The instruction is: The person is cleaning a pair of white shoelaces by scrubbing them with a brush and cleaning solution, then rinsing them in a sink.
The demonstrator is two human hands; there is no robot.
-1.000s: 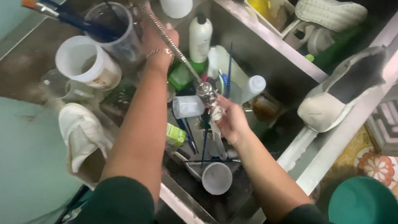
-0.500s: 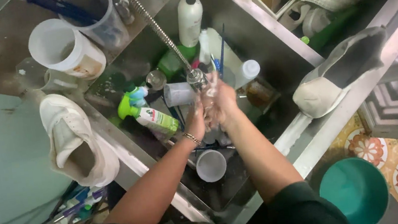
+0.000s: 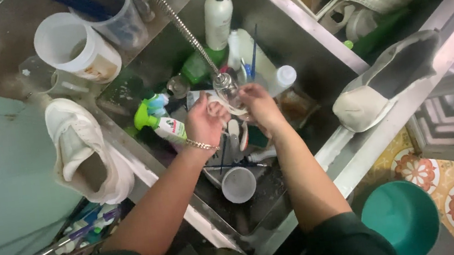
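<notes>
Both of my hands meet inside a steel sink [image 3: 285, 39], right under the spray head [image 3: 225, 82] of a flexible metal hose [image 3: 180, 26]. My left hand [image 3: 203, 123], with a gold bracelet at the wrist, pinches one end of a pale thin strip [image 3: 228, 105]. The other end sits in my right hand [image 3: 259, 105]. Beneath the hands lie brushes and small items, partly hidden. A white cup [image 3: 238, 185] lies in the sink bottom near me.
A green-and-white spray bottle [image 3: 160, 123] and a white bottle [image 3: 218, 19] lie in the sink. One white shoe [image 3: 83, 154] rests on the left counter, a grey one [image 3: 383, 82] on the right rim. White tub [image 3: 75, 45] back left; teal bucket [image 3: 402, 218] on patterned floor.
My left hand came down from the tap at the back of the sink and joined the right hand under the spray head. The view shifted slightly to the right.
</notes>
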